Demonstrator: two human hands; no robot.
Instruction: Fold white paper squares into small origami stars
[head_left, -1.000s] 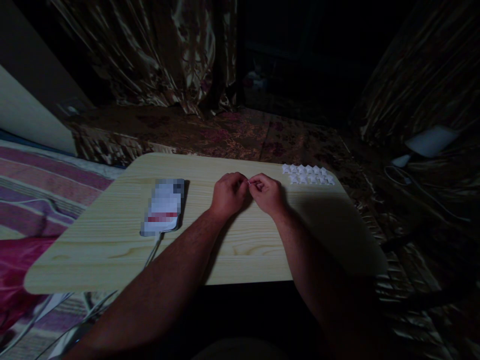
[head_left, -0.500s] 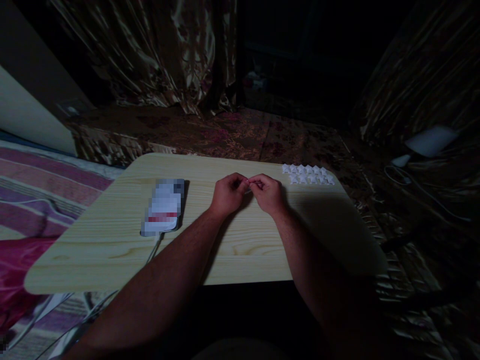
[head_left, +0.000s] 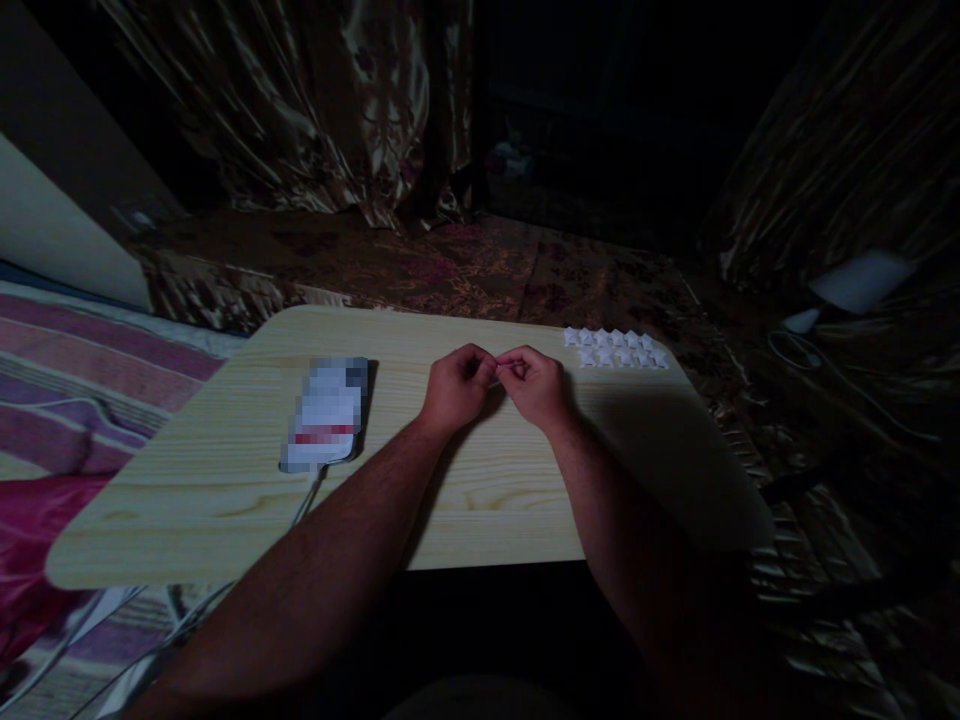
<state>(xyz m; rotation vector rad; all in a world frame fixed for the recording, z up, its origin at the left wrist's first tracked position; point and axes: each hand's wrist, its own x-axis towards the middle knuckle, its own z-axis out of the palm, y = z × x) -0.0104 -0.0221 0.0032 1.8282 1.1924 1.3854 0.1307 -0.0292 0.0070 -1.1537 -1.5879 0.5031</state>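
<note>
My left hand (head_left: 455,387) and my right hand (head_left: 536,385) meet at the middle of a pale wooden table (head_left: 225,490). Both are closed in a pinch, fingertips touching, on a tiny pale piece (head_left: 496,369) that shows between them; it is too small to name. Their knuckles hover just above the tabletop. Several small white folded paper stars (head_left: 616,348) lie in two neat rows at the table's far right corner, a short way right of my right hand.
A phone (head_left: 327,414) lies on the table to the left of my hands, with a cable (head_left: 306,505) running off the near edge. A striped blanket (head_left: 75,390) lies at the left. Dark patterned fabric and curtains (head_left: 315,110) surround the table.
The fingertips have shifted slightly around the small piece; the hands stay in the same spot. Nothing else has moved.
</note>
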